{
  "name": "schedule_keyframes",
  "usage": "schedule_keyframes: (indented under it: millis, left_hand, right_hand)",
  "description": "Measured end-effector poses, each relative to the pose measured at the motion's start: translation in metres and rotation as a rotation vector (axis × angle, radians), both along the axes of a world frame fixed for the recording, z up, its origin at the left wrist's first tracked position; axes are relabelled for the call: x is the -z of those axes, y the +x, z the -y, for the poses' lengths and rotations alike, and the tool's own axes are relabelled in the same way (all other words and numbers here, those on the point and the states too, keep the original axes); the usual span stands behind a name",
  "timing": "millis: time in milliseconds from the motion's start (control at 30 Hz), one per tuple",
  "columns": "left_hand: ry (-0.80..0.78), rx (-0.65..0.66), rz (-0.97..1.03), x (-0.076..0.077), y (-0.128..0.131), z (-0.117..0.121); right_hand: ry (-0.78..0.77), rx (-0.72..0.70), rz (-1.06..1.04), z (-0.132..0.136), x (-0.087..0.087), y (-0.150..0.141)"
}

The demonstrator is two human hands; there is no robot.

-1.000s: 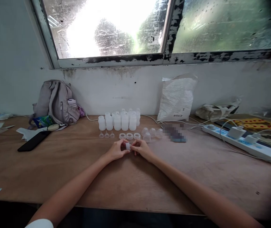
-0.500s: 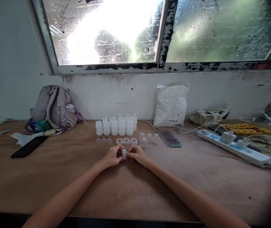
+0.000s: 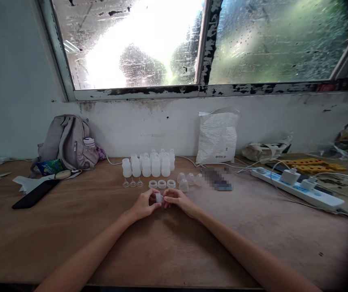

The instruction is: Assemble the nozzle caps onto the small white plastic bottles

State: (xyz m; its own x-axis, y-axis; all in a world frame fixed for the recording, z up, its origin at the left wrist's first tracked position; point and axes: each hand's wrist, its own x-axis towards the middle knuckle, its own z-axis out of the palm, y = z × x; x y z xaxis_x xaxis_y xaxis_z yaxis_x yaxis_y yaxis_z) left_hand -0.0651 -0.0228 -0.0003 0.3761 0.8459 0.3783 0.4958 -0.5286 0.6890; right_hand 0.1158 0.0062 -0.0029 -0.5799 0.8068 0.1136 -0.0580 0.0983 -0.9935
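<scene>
My left hand (image 3: 143,205) grips a white screw ring (image 3: 158,197) of a baby bottle by its rim, held on edge just above the table. From the other side my right hand (image 3: 178,200) pinches a clear nipple tip that sticks out of the ring. Behind the hands, three more white rings (image 3: 162,184) lie in a row. Three clear silicone nipples (image 3: 132,183) stand left of them, and several translucent domed caps (image 3: 183,185) to their right. Several frosted baby bottles (image 3: 146,166) stand upright further back, some with nipples and caps on.
A black phone (image 3: 35,194) and a grey backpack (image 3: 67,142) are at the left. A white plastic bag (image 3: 217,137) leans against the wall. On the right lies a white power strip (image 3: 323,198) with chargers and loose cables, near yellow trays (image 3: 310,166). A blurred-out object (image 3: 219,180) lies beside the caps.
The ring has turned from edge-on to slightly tilted, and the nipple tip now shows between ring and right fingers. My right hand has shifted a little to the right.
</scene>
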Motion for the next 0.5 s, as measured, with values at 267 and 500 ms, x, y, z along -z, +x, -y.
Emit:
schedule_keyframes:
  millis: [267, 500]
  left_hand:
    - [0.116, -0.038, -0.098, -0.0008, -0.0025, 0.0034]
    - [0.167, -0.068, -0.131, -0.0042, -0.0025, 0.0075]
  right_hand:
    - [0.052, 0.053, 0.022, 0.0039, 0.0022, -0.0032]
    - [0.069, 0.097, 0.046, 0.0055, 0.0032, -0.0047]
